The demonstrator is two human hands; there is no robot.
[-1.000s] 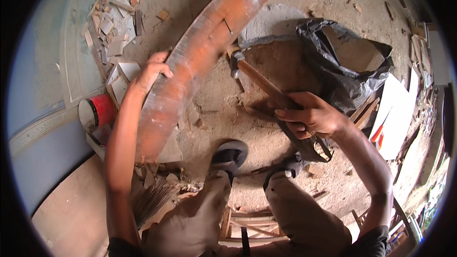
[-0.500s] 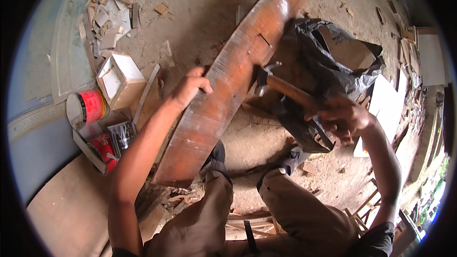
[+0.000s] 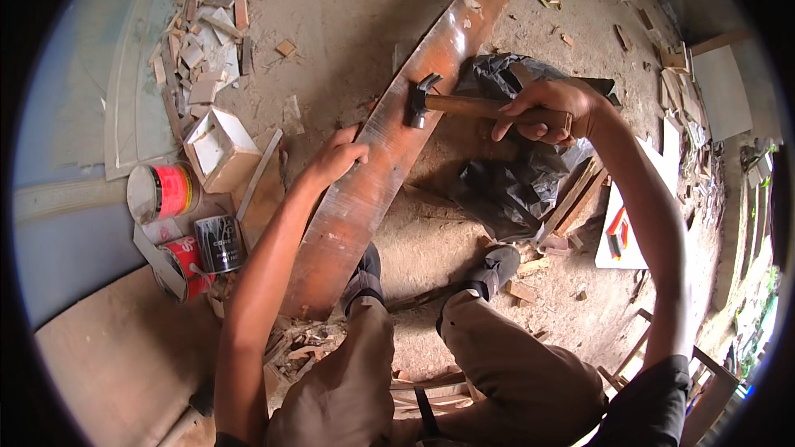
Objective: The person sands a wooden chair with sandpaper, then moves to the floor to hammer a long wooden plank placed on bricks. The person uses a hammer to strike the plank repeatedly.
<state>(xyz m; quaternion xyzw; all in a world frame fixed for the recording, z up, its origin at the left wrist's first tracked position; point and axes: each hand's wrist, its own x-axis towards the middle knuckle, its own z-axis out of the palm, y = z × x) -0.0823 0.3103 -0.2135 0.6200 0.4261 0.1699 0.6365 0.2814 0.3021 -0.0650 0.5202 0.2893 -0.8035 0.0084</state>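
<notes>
A long reddish-brown wooden plank (image 3: 364, 186), scuffed and worn, slants from near my left foot up to the far right. My left hand (image 3: 335, 157) is closed round its left edge, with the thumb on the face. In my right hand (image 3: 551, 112) is a claw hammer (image 3: 472, 106) with a wooden handle, gripped near the handle's end. The hammer's dark head overlies the plank's face beyond my left hand; I cannot tell whether it touches. That head hides part of the wood.
A black plastic bag (image 3: 505, 194) lies right of the plank, by some wood strips (image 3: 571, 199). Paint cans (image 3: 219, 244) and a white-lined wooden box (image 3: 219, 149) stand at left. Wood scraps (image 3: 199, 54) are heaped far left. A white board (image 3: 625, 236) lies at right.
My right hand has moved up and away from me, bringing the hammer from beside the plank's right edge to over its face. My left hand keeps its hold; the plank's angle differs slightly.
</notes>
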